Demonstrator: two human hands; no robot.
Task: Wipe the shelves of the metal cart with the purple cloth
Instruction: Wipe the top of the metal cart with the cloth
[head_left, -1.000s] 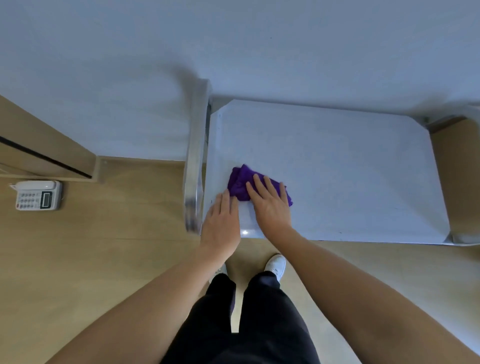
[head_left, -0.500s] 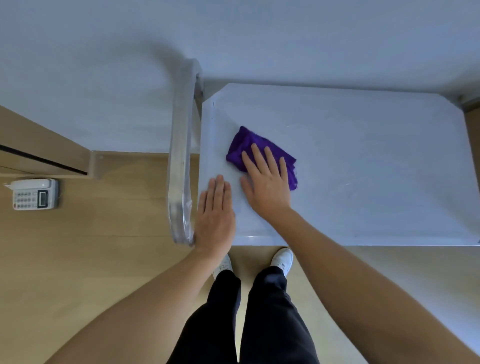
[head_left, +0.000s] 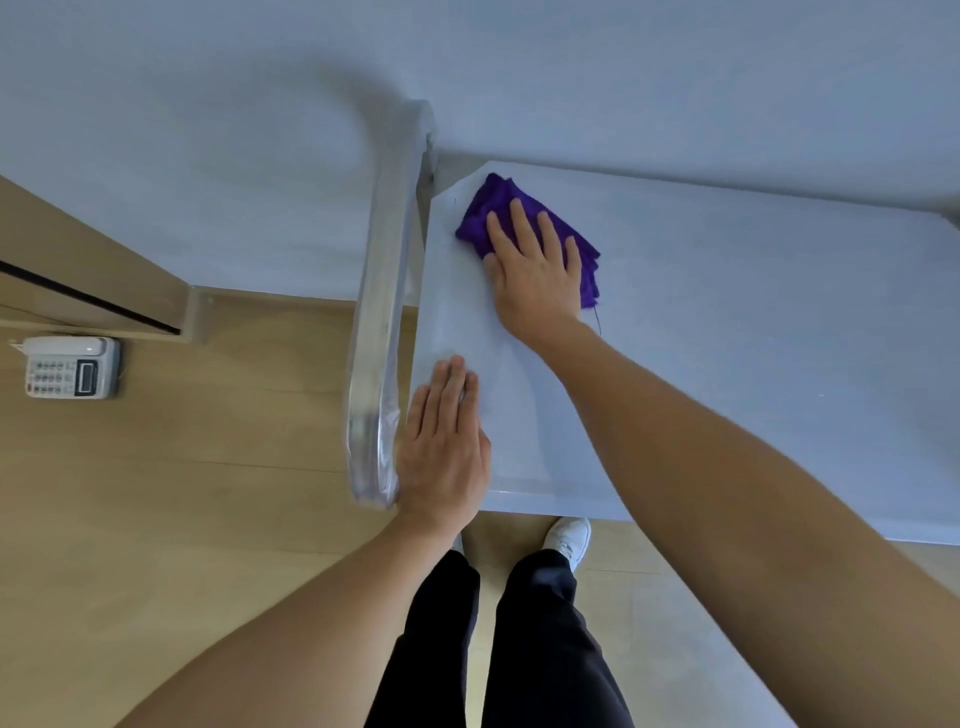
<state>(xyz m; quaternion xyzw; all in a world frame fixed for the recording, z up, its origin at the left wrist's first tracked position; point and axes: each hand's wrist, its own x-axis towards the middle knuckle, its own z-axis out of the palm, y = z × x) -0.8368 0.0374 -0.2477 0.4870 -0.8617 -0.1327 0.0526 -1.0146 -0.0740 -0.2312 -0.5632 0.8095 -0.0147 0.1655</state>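
Observation:
The metal cart's top shelf (head_left: 727, 338) fills the right half of the view, seen from above. A crumpled purple cloth (head_left: 493, 208) lies near the shelf's far left corner. My right hand (head_left: 535, 270) presses flat on the cloth with straight fingers, covering its near part. My left hand (head_left: 444, 447) rests flat on the shelf's near left corner, fingers straight and together, right beside the handle. The lower shelves are hidden under the top one.
The cart's shiny handle bar (head_left: 384, 312) runs along its left side. A white wall (head_left: 208, 130) stands just behind the cart. A white desk phone (head_left: 70, 366) lies on the wooden floor at the left. My legs and white shoes (head_left: 569, 538) are below the cart's near edge.
My right hand has pushed the purple cloth away from me, from the near left edge up to the far left corner. My left hand has stayed at the near left corner.

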